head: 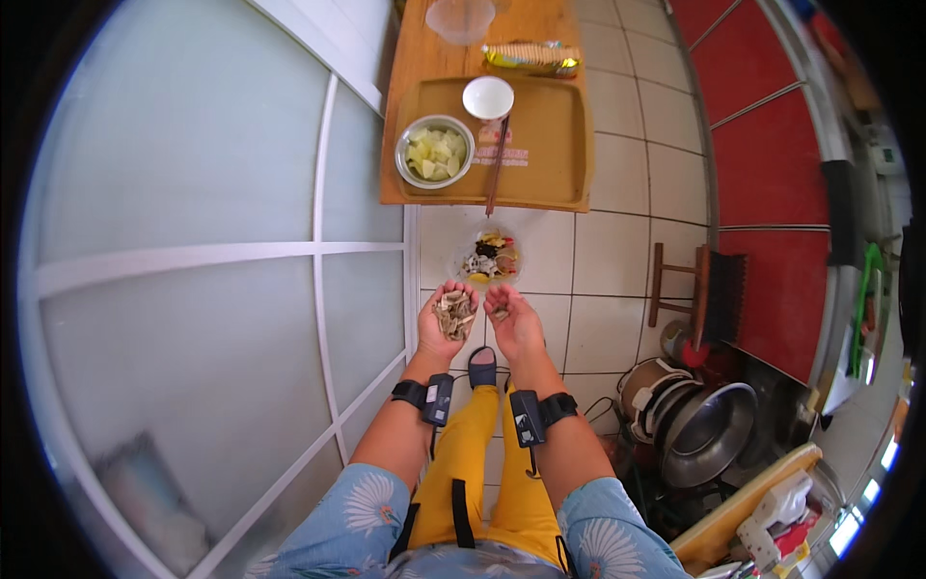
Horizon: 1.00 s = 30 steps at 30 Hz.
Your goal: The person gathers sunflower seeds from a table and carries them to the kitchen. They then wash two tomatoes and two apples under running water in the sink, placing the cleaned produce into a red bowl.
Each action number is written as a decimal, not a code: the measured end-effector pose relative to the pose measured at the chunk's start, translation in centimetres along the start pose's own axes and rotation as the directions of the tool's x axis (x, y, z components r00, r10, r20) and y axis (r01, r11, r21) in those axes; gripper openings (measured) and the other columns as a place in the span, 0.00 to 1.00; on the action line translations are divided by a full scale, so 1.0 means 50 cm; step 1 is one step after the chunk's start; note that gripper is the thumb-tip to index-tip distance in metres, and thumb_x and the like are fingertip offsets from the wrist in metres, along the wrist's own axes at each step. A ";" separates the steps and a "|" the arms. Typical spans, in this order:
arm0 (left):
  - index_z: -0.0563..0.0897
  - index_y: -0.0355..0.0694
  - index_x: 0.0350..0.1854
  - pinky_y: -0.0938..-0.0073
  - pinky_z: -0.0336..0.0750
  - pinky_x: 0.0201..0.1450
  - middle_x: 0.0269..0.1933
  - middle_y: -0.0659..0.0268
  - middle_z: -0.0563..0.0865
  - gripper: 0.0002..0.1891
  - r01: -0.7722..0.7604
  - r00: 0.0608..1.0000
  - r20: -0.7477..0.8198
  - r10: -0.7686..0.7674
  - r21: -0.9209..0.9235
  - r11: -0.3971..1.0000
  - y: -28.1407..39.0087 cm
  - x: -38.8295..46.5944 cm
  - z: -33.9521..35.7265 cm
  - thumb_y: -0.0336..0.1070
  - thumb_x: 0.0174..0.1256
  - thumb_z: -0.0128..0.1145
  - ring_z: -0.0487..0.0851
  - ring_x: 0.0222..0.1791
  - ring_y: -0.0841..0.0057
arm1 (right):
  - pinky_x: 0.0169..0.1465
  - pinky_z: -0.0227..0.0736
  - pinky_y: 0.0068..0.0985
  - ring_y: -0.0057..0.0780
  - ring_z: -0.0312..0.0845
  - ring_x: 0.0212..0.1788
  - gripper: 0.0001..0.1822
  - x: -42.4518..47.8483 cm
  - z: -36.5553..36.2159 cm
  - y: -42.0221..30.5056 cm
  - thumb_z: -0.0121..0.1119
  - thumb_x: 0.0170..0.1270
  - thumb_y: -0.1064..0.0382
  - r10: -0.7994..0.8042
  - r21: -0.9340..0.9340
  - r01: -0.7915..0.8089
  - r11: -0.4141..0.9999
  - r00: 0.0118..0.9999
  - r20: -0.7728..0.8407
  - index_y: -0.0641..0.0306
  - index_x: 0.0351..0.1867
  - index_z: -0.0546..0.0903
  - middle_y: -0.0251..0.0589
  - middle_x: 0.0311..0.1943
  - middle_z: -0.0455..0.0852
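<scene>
My left hand point(450, 318) is cupped palm up, holding a heap of brown dried pieces point(456, 313). Beside it, my right hand point(515, 318) is also cupped palm up, with a small dried piece point(500, 313) on it. Just beyond the fingertips is a clear container point(522, 253) with mixed dark, white, yellow and red scraps. On the wooden table point(394, 87) past it lies a brown tray point(550, 184). The tray bears a metal bowl point(399, 163) of pale green chunks, a white bowl point(488, 98) and dark chopsticks point(496, 170).
A translucent bowl point(461, 18) and an opened biscuit packet point(532, 58) sit farther back. Frosted glass panels point(181, 145) stand at left. On the right are red cabinets point(770, 174), a small wooden stool point(680, 271), a metal basin point(709, 434) and stacked cookware point(651, 398).
</scene>
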<state>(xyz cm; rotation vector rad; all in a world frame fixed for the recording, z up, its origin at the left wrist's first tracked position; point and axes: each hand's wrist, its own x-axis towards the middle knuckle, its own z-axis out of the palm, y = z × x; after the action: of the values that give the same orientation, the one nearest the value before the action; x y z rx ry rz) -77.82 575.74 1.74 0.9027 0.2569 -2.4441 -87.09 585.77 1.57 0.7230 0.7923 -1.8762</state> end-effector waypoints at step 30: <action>0.56 0.38 0.70 0.62 0.41 0.72 0.71 0.57 0.57 0.32 -0.187 0.975 0.132 0.178 0.921 0.342 0.005 0.226 -0.085 0.56 0.72 0.27 0.52 0.73 0.64 | 0.69 0.47 0.35 0.35 0.52 0.70 0.36 0.271 -0.043 0.050 0.35 0.69 0.37 0.115 -0.613 -0.217 0.760 0.973 -0.202 0.59 0.70 0.56 0.43 0.68 0.59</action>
<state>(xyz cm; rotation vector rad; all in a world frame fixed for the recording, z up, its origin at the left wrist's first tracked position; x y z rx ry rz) -82.64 572.41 -8.83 1.2391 -1.3636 -2.2266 -89.70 579.37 -10.55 0.4791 1.3273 -1.2689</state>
